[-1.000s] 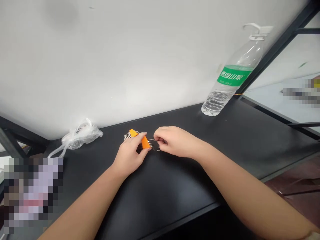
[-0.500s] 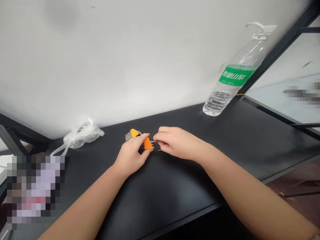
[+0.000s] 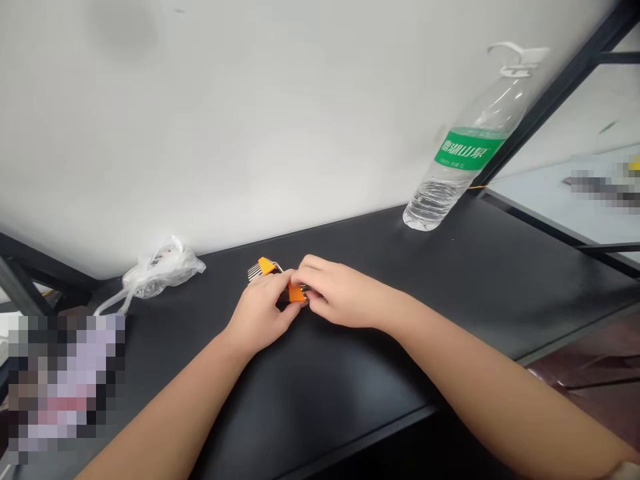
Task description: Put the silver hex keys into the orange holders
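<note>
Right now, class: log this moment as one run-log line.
left hand: holds orange hex-key holder | right hand: fingers on same holder | on black table: water bottle, plastic bag

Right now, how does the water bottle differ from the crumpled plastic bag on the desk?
The water bottle stands upright at the far right of the black desk; the plastic bag lies slumped at the far left. The bottle keeps a firm shape with a green label; the bag is crumpled and unlabelled. The bottle holds a little water; the bag's contents cannot be made out. Both are clear plastic, near the white wall, untouched by either hand.
</note>
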A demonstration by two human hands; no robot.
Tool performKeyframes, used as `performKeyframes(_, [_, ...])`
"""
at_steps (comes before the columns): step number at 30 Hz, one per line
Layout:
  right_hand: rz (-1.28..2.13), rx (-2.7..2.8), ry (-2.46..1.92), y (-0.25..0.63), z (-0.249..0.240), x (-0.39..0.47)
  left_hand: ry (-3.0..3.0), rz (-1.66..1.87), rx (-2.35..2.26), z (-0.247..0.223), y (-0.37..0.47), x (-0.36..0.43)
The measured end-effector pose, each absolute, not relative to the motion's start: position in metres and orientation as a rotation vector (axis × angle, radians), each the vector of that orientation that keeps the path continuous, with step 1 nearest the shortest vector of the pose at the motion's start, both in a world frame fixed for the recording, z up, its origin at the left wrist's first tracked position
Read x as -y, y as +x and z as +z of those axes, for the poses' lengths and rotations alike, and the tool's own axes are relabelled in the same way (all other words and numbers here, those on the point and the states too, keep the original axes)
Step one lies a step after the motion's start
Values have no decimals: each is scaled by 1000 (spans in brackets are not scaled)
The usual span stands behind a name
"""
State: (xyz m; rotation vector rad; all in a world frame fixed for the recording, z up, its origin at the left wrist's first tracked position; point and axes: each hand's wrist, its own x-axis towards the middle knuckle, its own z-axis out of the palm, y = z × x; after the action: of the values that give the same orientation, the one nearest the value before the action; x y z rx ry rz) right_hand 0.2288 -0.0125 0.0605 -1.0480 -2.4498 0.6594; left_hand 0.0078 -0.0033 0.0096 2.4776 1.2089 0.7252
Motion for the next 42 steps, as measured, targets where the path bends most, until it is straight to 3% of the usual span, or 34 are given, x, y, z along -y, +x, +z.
performKeyframes(12, [623,2439,-1067,241,53,-6,2450,805,-1292,1,2,1])
performKeyframes(21, [571,2777,-1396,254,44,-5,2437,814,-1346,-3,2,1])
performKeyframes(28, [301,2805,-1384,248,42,1,2426,801,-1364,-2,2,-1])
performKeyframes(42, [352,2514,-1166,242,55,-2,2465,783,-1327,-1,3,2])
